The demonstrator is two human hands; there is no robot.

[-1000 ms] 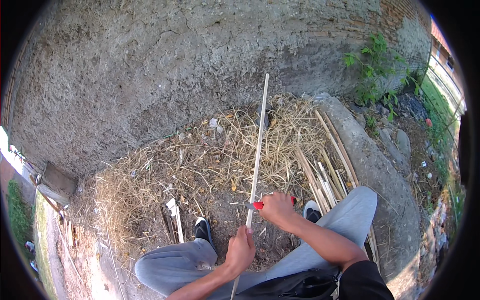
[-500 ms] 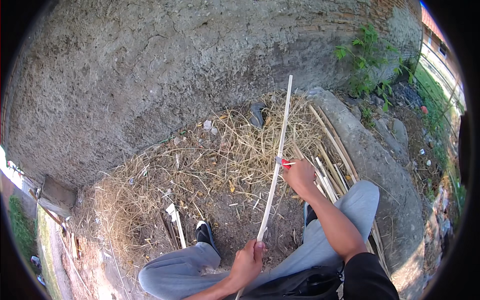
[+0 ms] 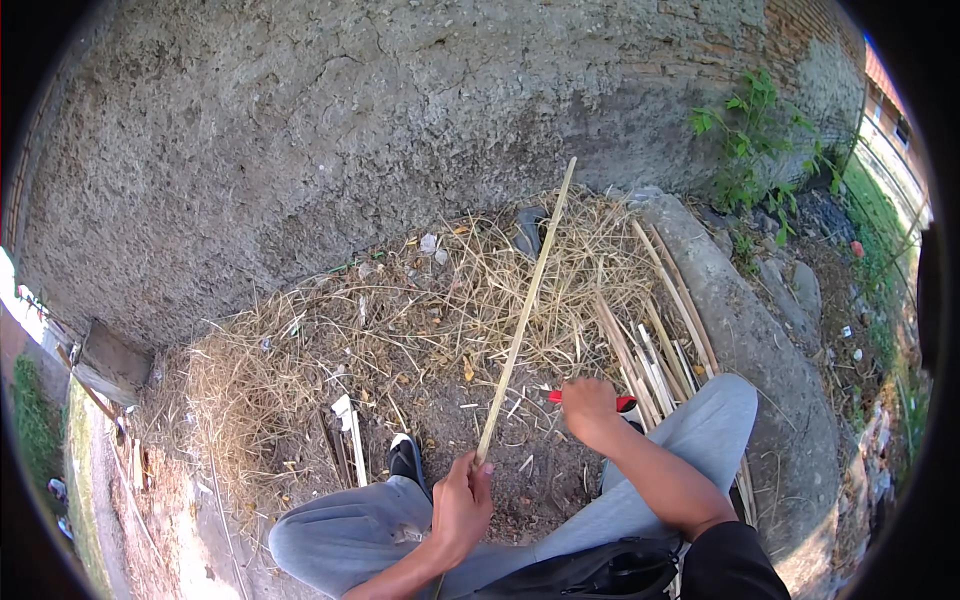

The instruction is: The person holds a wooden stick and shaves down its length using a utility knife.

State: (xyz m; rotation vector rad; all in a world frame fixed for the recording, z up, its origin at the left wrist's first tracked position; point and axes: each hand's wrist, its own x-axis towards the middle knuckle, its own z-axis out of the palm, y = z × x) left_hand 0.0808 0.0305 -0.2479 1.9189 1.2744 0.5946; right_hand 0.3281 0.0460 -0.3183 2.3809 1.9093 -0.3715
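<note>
My left hand [image 3: 461,510] is closed around the lower part of a long, thin, pale bamboo strip [image 3: 527,305]. The strip slants up and away to the right over the straw, its far end near the wall. In my right hand [image 3: 591,411] is a red-handled knife [image 3: 626,404], gripped in the fist to the right of the strip and apart from it. The knife's short blade sticks out to the left of the fist; most of the handle is hidden by the fingers.
A rough grey wall [image 3: 330,150] rises ahead. Straw [image 3: 590,270] and shavings cover the ground. Several split strips [image 3: 676,290] lie at the right beside a concrete ledge [image 3: 770,370]. A grey shoe-like object [image 3: 527,236] lies in the straw. My bent legs [image 3: 340,535] flank the work.
My right hand with the knife has come down toward me, off the strip. The strip has turned, its yellower face now showing, and my left hand has shifted slightly left.
</note>
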